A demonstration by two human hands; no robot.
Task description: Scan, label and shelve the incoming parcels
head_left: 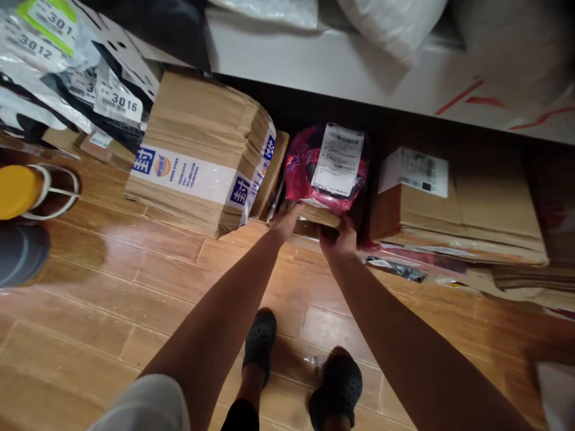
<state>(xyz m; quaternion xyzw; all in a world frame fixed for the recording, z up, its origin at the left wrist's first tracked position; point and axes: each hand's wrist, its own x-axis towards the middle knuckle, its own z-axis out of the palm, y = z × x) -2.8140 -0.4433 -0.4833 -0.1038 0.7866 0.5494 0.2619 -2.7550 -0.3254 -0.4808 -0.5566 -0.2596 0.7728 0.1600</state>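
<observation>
My left hand (pixel 286 221) and my right hand (pixel 340 240) reach into the low shelf space and close on either side of a small cardboard box (pixel 320 215). On top of that box lies a pink and dark plastic-wrapped parcel (pixel 299 170) with a white shipping label (pixel 339 158). My left fingertips also come close to the parcel's lower edge. The far parts of my fingers are hidden by the box. Left of my hands stands a large brown carton (pixel 193 126) with white and blue sealing tape. To their right is another carton (pixel 489 203) with a label.
A white shelf board (pixel 359 66) with bags on it overhangs the space. Numbered labelled packages (pixel 117 99) are piled at upper left. A yellow-topped item (pixel 18 191) with a white wire frame and a grey round object (pixel 20 254) stand on the wooden floor (pixel 135 323).
</observation>
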